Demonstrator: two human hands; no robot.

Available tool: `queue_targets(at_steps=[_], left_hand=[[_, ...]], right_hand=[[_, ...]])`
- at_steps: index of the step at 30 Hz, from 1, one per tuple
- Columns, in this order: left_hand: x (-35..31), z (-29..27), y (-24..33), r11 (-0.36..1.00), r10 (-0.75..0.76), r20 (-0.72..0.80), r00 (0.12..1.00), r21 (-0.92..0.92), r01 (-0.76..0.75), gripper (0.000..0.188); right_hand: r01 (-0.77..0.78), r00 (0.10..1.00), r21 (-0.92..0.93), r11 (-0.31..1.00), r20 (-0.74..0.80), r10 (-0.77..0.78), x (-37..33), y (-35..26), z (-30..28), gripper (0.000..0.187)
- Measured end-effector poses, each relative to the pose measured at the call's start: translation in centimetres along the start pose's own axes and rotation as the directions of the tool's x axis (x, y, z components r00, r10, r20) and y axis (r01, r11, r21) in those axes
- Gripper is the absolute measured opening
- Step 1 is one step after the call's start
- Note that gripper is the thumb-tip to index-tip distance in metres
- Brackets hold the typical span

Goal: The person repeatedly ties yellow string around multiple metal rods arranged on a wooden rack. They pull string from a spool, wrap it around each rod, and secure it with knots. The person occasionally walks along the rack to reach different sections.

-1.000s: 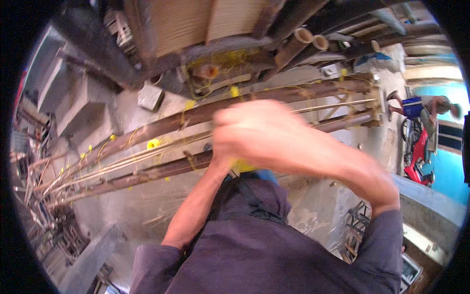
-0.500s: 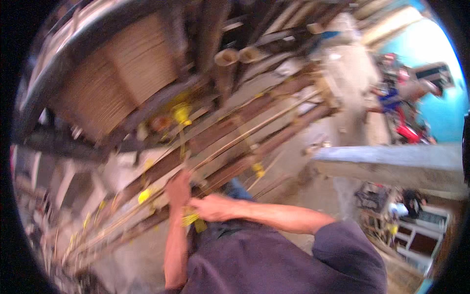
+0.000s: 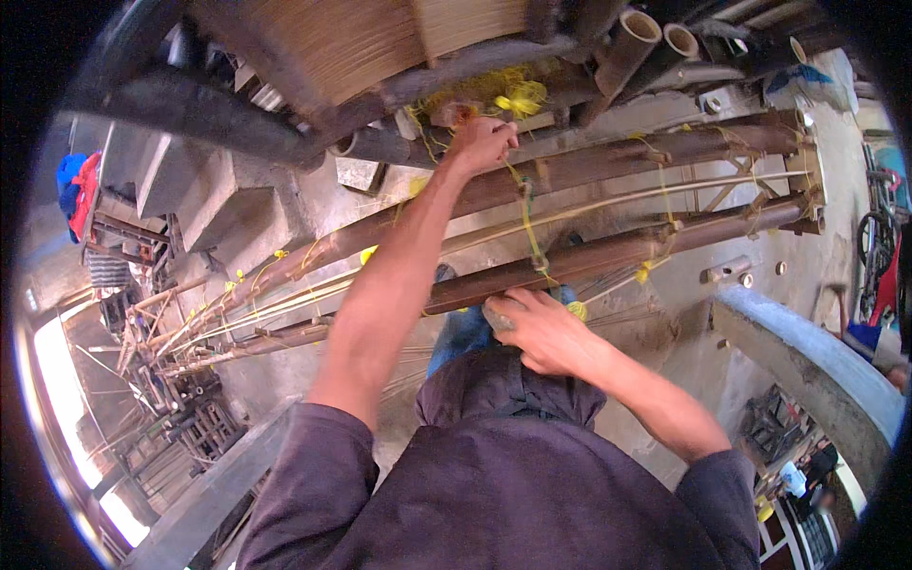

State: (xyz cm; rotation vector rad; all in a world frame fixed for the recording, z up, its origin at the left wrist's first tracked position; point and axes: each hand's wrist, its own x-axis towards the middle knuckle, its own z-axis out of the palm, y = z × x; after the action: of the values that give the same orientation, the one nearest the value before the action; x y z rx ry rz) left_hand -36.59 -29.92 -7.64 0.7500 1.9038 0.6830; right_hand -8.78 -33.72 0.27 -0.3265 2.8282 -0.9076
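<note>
My left hand (image 3: 483, 144) reaches over the far brown pole (image 3: 594, 166), its fingers curled. A yellow string (image 3: 528, 220) runs from beneath it across the gap to the near brown pole (image 3: 494, 283), where it is tied round. My right hand (image 3: 546, 332) is low, just on my side of the near pole, with fingers bent inward. What those fingers hold, if anything, is hidden. A bunch of yellow twine (image 3: 522, 98) lies just beyond my left hand. Thin pale strips (image 3: 608, 198) stretch lengthwise between the two poles.
Bamboo tubes (image 3: 638, 28) with open ends lie at the far right. A large dark frame with ribbed tan panels (image 3: 332, 47) stands at the far side. A concrete ledge (image 3: 817, 347) juts in on the right. Concrete blocks (image 3: 228, 204) stand at the left.
My hands were together at the near pole and are now apart. The left has reached far and forward; the right stays near the pole. The view has turned.
</note>
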Motion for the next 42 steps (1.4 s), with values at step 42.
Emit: queue_targets(at_steps=[42], left_hand=[[-8.7, -6.0, -10.3, 0.763, -0.040, -0.096, 0.995, -0.645, -0.032, 0.025]], right_hand=[[-0.053, 0.998, 0.263, 0.963, 0.045, 0.043, 12.8, -6.4, 8.9, 0.024]])
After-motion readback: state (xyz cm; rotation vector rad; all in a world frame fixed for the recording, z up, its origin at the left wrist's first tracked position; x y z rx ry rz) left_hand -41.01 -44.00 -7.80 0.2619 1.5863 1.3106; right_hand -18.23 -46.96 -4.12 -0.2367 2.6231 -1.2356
